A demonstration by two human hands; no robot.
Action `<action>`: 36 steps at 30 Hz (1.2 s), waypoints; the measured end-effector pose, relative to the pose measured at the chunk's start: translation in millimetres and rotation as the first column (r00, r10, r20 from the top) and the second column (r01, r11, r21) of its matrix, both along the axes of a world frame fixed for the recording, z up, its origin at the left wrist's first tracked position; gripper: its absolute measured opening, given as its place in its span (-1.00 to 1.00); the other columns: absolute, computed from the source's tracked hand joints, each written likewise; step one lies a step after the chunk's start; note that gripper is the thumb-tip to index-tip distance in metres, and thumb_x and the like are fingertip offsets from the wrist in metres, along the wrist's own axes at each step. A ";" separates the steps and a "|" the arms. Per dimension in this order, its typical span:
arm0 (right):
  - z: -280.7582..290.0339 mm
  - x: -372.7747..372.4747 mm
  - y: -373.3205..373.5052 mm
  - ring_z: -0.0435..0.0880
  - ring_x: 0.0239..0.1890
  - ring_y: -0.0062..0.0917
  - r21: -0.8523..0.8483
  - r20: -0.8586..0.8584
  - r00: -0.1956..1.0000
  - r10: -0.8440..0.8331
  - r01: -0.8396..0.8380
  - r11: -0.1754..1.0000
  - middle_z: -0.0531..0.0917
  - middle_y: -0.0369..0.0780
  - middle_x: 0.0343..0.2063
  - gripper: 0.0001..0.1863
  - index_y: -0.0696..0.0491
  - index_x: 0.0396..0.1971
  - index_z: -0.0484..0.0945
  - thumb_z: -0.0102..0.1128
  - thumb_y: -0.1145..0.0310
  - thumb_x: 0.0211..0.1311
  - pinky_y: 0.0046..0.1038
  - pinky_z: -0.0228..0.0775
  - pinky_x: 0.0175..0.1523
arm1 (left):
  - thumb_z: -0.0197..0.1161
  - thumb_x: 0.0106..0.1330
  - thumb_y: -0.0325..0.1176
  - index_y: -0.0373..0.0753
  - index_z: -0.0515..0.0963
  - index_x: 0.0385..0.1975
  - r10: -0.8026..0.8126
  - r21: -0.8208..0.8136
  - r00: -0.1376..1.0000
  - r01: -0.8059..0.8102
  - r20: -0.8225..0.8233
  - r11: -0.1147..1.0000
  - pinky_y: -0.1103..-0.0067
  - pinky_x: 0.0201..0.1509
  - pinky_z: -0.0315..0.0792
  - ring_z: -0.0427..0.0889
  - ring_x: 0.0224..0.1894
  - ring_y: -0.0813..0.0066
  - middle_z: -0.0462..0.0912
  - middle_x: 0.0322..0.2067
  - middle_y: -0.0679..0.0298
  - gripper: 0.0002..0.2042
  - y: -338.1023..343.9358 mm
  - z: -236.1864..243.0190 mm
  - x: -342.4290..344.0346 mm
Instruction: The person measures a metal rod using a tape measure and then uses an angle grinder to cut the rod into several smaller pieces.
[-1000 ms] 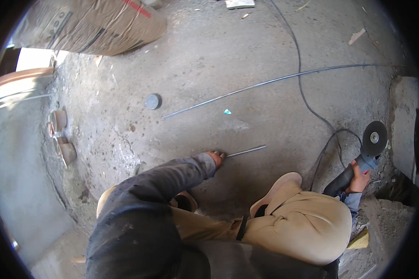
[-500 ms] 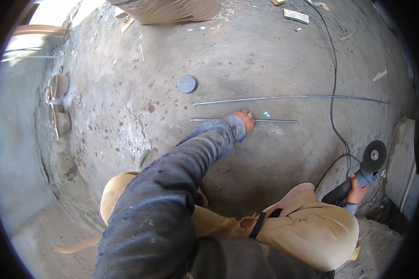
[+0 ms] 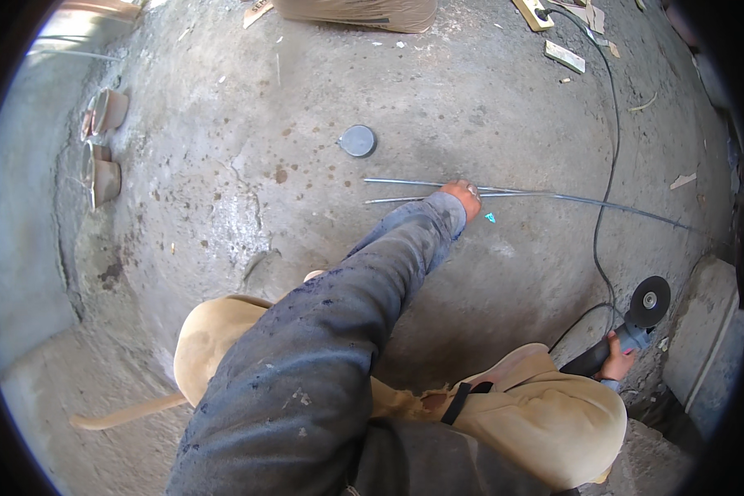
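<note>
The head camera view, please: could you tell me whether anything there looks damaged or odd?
Yes: the tan trousers have a ragged hole with frayed edges beside the dark strap. Also, no guard shows around the disc of the grinder in the right hand.

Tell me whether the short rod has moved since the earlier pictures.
Yes, forward: the short rod was on the near side of the turquoise scrap and is now beyond it.

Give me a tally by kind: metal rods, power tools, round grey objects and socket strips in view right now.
Metal rods: 2, both at the left hand
Angle grinder: 1, in the right hand
Round grey object: 1, on the floor
Socket strip: 1
Total: 5
</note>
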State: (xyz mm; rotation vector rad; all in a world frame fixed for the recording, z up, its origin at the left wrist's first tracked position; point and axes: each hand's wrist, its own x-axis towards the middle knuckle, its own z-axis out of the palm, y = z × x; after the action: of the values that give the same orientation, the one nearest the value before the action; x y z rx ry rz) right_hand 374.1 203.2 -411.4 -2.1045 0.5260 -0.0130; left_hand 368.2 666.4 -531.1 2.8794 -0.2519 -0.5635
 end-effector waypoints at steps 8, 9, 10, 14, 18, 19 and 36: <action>-4.9 -2.9 -2.6 0.56 -0.38 -0.48 0.132 -0.115 0.992 -0.049 0.064 0.989 0.56 -0.22 -0.38 -0.50 0.20 -0.15 0.40 0.36 0.42 -0.15 -0.46 0.44 -0.25 | -0.04 0.16 -0.48 -0.31 0.41 -0.09 -0.052 -0.055 0.998 0.050 -0.043 0.997 0.42 0.10 0.36 0.42 0.02 0.14 0.45 -0.07 0.05 -0.70 46.2 22.8 -54.4; -6.4 -2.8 -1.6 0.56 -0.40 -0.48 0.093 -0.038 0.999 0.009 -0.006 0.996 0.55 -0.23 -0.37 -0.50 0.20 -0.13 0.38 0.35 0.44 -0.14 -0.45 0.45 -0.24 | 0.00 0.12 -0.48 -0.31 0.42 -0.12 -0.003 -0.052 0.996 -0.001 -0.087 0.999 0.39 0.09 0.36 0.43 0.00 0.11 0.47 -0.09 0.04 -0.71 62.5 27.2 -60.3; -7.1 -2.3 -1.0 0.55 -0.42 -0.49 0.135 -0.030 1.000 0.004 0.000 0.991 0.55 -0.23 -0.38 -0.49 0.19 -0.11 0.36 0.34 0.45 -0.13 -0.45 0.46 -0.25 | 0.09 0.06 -0.44 -0.31 0.43 -0.15 0.055 -0.012 0.992 -0.056 -0.112 0.998 0.37 0.07 0.37 0.44 -0.02 0.08 0.47 -0.12 0.02 -0.69 81.0 32.1 -65.1; -6.0 -2.0 0.4 0.54 -0.39 -0.52 0.211 -0.031 1.000 0.004 0.003 0.977 0.54 -0.23 -0.37 -0.49 0.17 -0.11 0.35 0.33 0.47 -0.13 -0.48 0.43 -0.25 | 0.17 0.07 -0.26 -0.34 0.43 -0.20 -0.131 0.109 0.890 0.197 -0.436 0.974 0.29 -0.06 0.43 0.52 -0.16 -0.01 0.52 -0.24 -0.02 -0.66 134.9 46.3 -87.7; -5.8 -3.6 0.5 0.54 -0.39 -0.53 0.132 0.009 0.999 0.039 -0.040 0.990 0.55 -0.24 -0.38 -0.54 0.17 -0.16 0.38 0.33 0.46 -0.12 -0.50 0.41 -0.25 | 0.18 0.09 -0.23 -0.32 0.42 -0.18 0.044 0.088 0.923 -0.011 -0.382 0.996 0.26 -0.09 0.43 0.53 -0.20 -0.03 0.52 -0.27 -0.04 -0.64 141.3 35.6 -97.6; -6.8 -3.0 0.2 0.54 -0.42 -0.52 0.119 0.022 0.999 0.043 -0.045 0.992 0.55 -0.24 -0.41 -0.58 0.17 -0.20 0.40 0.32 0.46 -0.11 -0.49 0.42 -0.27 | 0.19 0.09 -0.24 -0.31 0.42 -0.17 0.050 0.076 0.935 -0.024 -0.352 0.997 0.26 -0.09 0.43 0.53 -0.20 -0.04 0.52 -0.28 -0.05 -0.64 138.0 30.0 -95.5; -6.8 -6.5 3.3 0.51 -0.33 -0.54 0.172 -0.028 0.999 0.023 -0.018 0.985 0.53 -0.25 -0.35 -0.48 0.16 -0.09 0.35 0.33 0.45 -0.12 -0.50 0.37 -0.18 | 0.11 0.09 -0.30 -0.22 0.56 -0.35 0.340 0.307 0.926 -0.279 -0.167 0.910 0.34 -0.18 0.47 0.59 -0.29 0.08 0.59 -0.42 0.00 -0.80 217.7 11.3 -70.0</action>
State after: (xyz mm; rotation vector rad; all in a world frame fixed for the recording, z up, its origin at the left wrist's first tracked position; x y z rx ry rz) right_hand 367.6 206.5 -418.1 -1.9437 0.5056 0.0734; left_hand 298.3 884.1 -519.7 2.9920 0.3446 -0.9027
